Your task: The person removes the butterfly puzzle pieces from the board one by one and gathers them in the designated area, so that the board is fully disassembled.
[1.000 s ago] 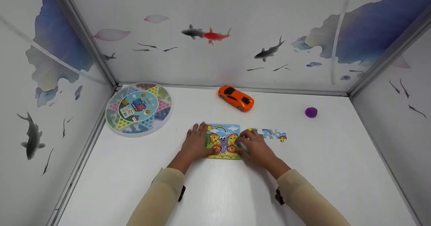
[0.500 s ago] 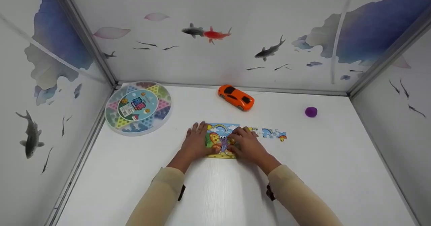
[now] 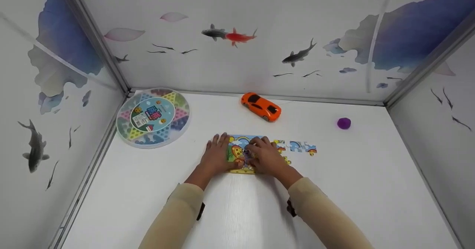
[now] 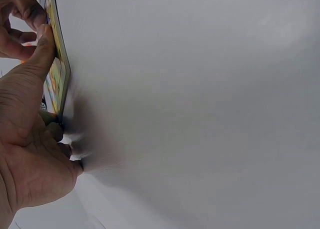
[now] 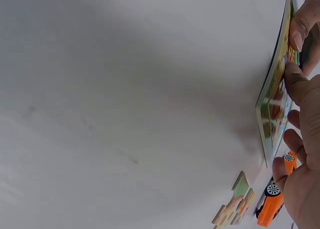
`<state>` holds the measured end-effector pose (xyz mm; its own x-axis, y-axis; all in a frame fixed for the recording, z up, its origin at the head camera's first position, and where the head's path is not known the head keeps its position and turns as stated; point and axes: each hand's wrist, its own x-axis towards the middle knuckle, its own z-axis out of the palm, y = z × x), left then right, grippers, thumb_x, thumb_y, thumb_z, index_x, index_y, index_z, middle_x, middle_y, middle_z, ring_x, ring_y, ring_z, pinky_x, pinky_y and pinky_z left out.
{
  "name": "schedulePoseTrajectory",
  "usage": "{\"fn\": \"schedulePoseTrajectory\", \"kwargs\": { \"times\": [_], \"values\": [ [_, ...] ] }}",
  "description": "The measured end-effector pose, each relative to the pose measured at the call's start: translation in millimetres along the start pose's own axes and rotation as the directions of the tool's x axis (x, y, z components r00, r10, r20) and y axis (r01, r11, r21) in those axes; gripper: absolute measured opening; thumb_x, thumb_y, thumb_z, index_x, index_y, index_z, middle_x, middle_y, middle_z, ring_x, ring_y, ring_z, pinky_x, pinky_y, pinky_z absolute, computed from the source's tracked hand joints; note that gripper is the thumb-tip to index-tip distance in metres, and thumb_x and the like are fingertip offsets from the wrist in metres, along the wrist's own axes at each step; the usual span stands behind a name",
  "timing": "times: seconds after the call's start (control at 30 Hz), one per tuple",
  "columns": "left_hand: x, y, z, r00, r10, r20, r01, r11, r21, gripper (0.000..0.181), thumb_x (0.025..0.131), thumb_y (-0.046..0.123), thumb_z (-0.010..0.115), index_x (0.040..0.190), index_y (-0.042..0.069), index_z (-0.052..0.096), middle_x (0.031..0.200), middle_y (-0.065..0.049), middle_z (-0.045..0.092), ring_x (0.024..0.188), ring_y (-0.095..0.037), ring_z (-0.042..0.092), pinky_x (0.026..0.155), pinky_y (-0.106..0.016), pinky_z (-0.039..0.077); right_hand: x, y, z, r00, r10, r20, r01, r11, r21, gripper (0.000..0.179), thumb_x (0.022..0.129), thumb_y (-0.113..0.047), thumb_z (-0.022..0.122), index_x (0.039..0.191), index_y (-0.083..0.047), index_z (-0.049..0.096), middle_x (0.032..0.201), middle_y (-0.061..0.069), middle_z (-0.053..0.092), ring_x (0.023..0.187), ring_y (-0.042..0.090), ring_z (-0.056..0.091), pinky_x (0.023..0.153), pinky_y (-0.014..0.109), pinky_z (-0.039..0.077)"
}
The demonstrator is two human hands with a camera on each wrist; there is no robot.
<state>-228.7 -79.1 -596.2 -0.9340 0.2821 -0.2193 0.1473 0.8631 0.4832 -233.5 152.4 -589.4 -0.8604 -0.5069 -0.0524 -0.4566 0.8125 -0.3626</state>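
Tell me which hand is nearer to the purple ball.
Right. The right hand is over the right part of the butterfly puzzle, left of the purple ball and lower in the head view; the left hand is farther left, at the puzzle's left edge.

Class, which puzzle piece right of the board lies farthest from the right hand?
The rightmost puzzle piece, at the row's end; the other pieces all lie nearer the right hand.

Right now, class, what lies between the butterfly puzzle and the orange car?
The head view shows only bare tabletop between the butterfly puzzle and orange car.
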Motion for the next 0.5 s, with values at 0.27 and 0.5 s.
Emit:
{"fn": "schedulePoseTrajectory", "kwargs": {
  "times": [0.27, 0.5],
  "values": [
    [0.8, 2.1, -0.7, 1.000, -0.006, 0.013, 0.006, 1.000, 0.015, 0.120, 0.093, 0.062, 0.084, 0.177, 0.005, 0.021, 0.186, -0.015, 0.020, 0.174, -0.041, 0.013, 0.141, -0.060, 0.016, 7.1, -8.8, -4.3, 0.998, 0.043, 0.049, -0.042, 0.999, -0.028, 0.051, 0.101, -0.024, 0.083, 0.150, -0.025, 0.068, 0.152, 0.007, 0.059, 0.141, 0.035, 0.052, 0.112, 0.072, 0.049],
    [3.3, 0.8, 0.5, 1.000, -0.014, 0.022, 0.013, 0.999, 0.039, 0.122, 0.093, 0.065, 0.082, 0.177, 0.004, 0.019, 0.187, -0.014, 0.018, 0.174, -0.040, 0.011, 0.141, -0.059, 0.015, 11.8, -14.9, -4.3, 0.993, 0.062, 0.098, -0.055, 0.996, -0.074, 0.059, 0.099, -0.021, 0.085, 0.154, -0.029, 0.065, 0.153, 0.005, 0.056, 0.141, 0.035, 0.050, 0.111, 0.071, 0.050]
  ]
}}
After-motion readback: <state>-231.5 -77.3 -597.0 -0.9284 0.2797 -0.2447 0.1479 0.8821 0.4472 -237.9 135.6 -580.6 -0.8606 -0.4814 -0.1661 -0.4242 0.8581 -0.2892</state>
